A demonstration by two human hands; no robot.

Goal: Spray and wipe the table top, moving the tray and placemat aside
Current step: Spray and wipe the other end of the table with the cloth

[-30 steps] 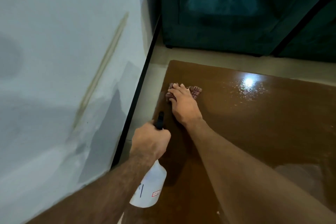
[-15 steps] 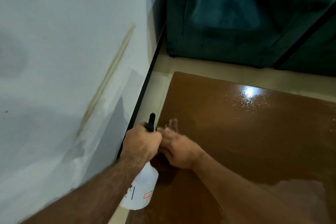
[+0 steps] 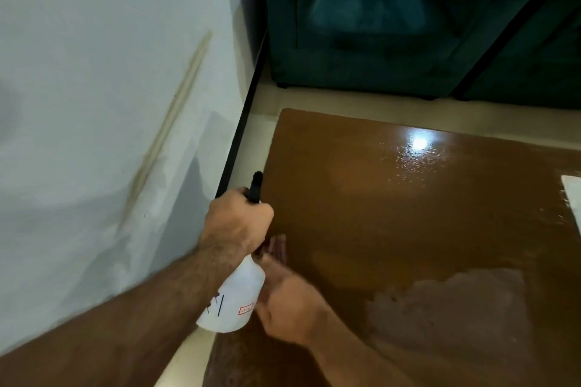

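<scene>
My left hand grips the black head of a white spray bottle, held tilted over the left edge of the glossy brown table top. My right hand lies blurred on the table just right of the bottle. It presses down on a cloth, of which only a reddish smear shows past the fingers. Wet droplets glint near the far right of the table top.
A white wall with a black skirting strip runs close along the table's left side. A teal armchair stands beyond the far edge. A white object pokes in at the right edge of the table.
My right hand has dragged the cloth from the far left corner back along the left edge toward me. The left hand with the bottle stayed by the left edge.
</scene>
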